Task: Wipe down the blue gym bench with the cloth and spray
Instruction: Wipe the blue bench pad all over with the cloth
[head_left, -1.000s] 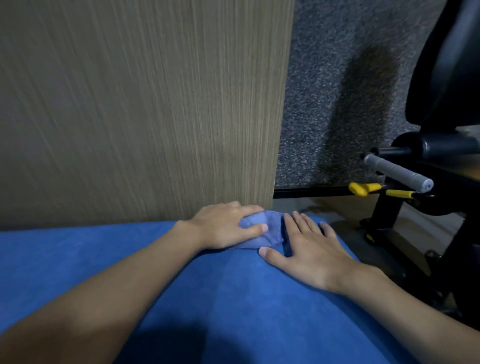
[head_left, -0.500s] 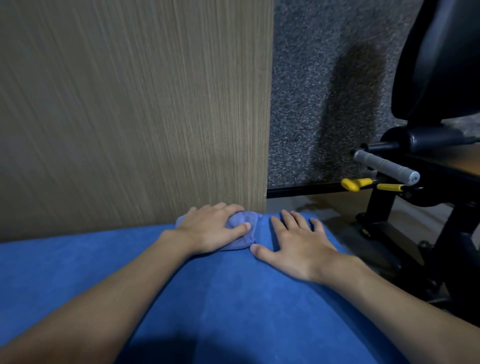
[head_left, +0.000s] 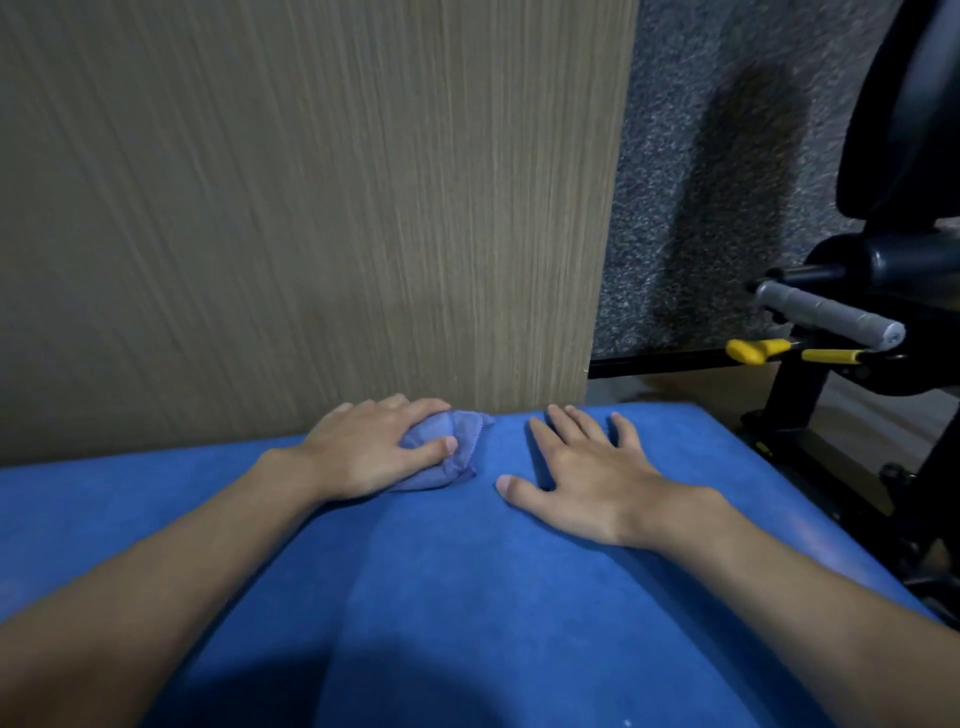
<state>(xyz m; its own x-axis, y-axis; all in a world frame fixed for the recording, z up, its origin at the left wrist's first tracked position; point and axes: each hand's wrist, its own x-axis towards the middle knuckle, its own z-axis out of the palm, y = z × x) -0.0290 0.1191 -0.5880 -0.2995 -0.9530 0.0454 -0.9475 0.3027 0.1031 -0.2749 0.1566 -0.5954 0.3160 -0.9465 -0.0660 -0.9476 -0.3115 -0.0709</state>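
Bench (head_left: 467, 597): blue pad w/ a soft, suede-like nap. It fills the lower frame, its far edge is rounded and its right corner curves off.
Cloth (head_left: 462, 441): pale blue-violet, thin, stitched hem showing. It's bunched into a lump on the bench near the far edge, close to the wood panel's foot.
L hand (head_left: 374, 447): palm down over the cloth, fingers curled round the lump, thumb pressed on its near side. It grips the cloth against the pad.
R hand (head_left: 582, 478): flat on the bench, palm down, fingers straight and spread, thumb out to the side. It holds nothing and lies just beside the cloth, not touching.
Forearms: bare, both reaching in from the bottom corners.
Wood panel (head_left: 311, 208): upright behind the bench, matte beige-brown w/ fine vertical grain and a straight right edge.
Wall covering (head_left: 701, 156): grey, speckled, carpet-like, right of the panel, w/ a dark shadow on it.
Gym machine (head_left: 909, 156): black frame and rounded black pad at far right.
Handle (head_left: 826, 312): grey cylinder w/ ribbed grip, sticking out of the machine.
Yellow knob (head_left: 750, 349): glossy plastic, just below the handle, beside a slim yellow bar (head_left: 831, 355).
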